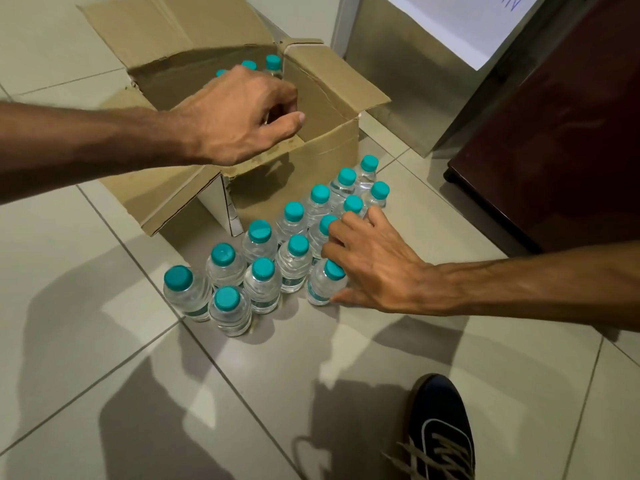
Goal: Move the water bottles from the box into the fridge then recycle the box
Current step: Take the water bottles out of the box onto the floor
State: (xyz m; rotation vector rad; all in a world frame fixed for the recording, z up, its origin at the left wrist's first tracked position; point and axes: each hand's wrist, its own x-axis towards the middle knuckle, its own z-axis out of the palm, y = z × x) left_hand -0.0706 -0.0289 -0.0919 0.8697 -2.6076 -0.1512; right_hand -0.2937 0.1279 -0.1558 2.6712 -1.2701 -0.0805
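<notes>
An open cardboard box (322,150) stands on the tiled floor. A few water bottles (273,64) with teal caps remain in its far corner. Several more bottles (259,240) stand in two rows on the floor in front of the box. My left hand (239,116) hovers over the box opening with its fingers curled down and the thumb beside them. Whether those fingers hold anything is hidden. My right hand (374,265) lies spread over the right end of the rows. Its fingertips touch caps there, and its thumb lies beside the nearest bottle (322,285).
A dark maroon fridge door (554,150) stands at the right, with a steel-coloured cabinet (398,81) behind the box. My dark shoe (440,434) is on the floor at the bottom right. The box flaps (156,29) fold outward to the left and rear.
</notes>
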